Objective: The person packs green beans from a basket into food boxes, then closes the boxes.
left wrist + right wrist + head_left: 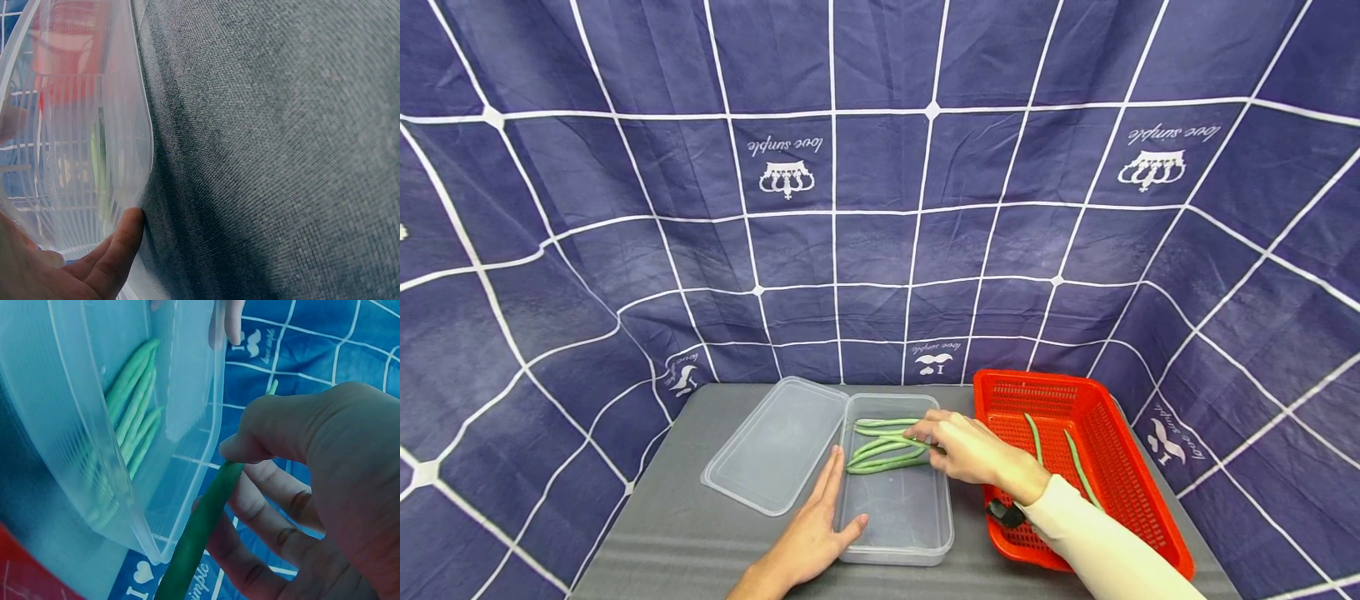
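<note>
the grey worktop [700, 550] carries a clear container [895, 512] near its middle, well apart from both side edges, with a see-through lid [778, 446] lying flat towards the far left corner and a red basket [1138, 483] standing along the right edge. the left hand [816, 533] is wide, its fingers straight against the outside of the container's left wall and its thumb spread across the rim – it touches the container but has nothing curled up in its fingers. the right hand [958, 446] is mostly closed, thumb and fingers pinching one green bean [200, 531] above the far half of the container's right rim; the bean slants through the grip, one tip poking out past the thumb. several loose beans [139, 407] lie in the container, bunched in its far half and running roughly from side to side, while the near half of the floor shows bare plastic. two more beans in the basket [1081, 467] are partly visible, the right sleeve [1090, 533] crossing in front of the basket's near left part. a blue curtain with white lines [880, 167] rises behind the worktop's far edge and along both sides.
</note>
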The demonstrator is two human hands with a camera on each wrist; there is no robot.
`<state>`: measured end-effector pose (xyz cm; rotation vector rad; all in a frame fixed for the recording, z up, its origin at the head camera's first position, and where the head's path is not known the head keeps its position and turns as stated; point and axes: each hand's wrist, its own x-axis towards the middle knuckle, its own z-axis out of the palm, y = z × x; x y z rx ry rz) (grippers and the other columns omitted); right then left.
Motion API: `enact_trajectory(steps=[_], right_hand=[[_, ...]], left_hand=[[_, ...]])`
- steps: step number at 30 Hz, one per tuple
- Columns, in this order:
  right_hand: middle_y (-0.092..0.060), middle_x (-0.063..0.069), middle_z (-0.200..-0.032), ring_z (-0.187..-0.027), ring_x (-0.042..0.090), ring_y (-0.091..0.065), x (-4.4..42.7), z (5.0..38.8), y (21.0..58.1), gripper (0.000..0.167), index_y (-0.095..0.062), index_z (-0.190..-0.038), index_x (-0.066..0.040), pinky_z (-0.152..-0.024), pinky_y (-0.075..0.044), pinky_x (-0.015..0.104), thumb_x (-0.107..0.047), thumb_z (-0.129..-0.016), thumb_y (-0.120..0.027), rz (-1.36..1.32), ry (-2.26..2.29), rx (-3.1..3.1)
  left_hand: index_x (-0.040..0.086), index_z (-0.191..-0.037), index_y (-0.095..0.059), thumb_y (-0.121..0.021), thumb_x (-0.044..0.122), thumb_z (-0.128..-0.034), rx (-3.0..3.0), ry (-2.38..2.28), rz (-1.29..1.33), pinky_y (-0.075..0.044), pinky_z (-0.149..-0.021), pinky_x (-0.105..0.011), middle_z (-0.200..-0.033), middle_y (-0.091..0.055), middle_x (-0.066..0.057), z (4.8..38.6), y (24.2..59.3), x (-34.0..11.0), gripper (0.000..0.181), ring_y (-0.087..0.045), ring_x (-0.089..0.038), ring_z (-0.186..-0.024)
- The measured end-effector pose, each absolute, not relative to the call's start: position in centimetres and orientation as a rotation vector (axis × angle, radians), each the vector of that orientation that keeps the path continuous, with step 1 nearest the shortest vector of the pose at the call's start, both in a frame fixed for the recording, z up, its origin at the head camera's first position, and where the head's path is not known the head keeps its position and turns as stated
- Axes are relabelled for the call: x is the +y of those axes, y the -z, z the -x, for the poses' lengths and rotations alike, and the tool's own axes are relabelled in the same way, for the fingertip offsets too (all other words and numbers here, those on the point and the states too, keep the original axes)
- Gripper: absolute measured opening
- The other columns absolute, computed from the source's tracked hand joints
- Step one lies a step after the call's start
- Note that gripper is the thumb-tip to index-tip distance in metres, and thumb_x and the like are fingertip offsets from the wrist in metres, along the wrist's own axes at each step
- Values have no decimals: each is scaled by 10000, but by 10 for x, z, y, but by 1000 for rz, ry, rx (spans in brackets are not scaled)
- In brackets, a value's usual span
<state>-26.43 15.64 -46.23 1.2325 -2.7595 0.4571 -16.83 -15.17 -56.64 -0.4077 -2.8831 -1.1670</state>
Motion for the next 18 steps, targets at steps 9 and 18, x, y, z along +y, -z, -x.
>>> enact_trajectory(steps=[9, 18], right_hand=[[-771, -27, -1110, -913, 73, -678, 146, 265, 466, 530, -838, -1404, -224, -662, -548, 260, 10, -933, -773, -1246, -460, -2760], [-788, -57, -1198, -986, 95, -708, 134, 265, 467, 506, -841, -1410, -222, -686, -563, 268, -11, -952, -799, -1278, -423, -2767]], left_hand=[[113, -1890, -109, -831, 481, -1056, -2886, 1170, 402, -407, -1380, -643, -1989, -133, -96, 168, 566, -151, 1163, -312, -354, -1797], [152, -1897, -80, -837, 451, -1061, -2886, 1200, 402, -394, -1387, -645, -1988, -130, -110, 168, 566, -151, 1167, -298, -355, -1802]])
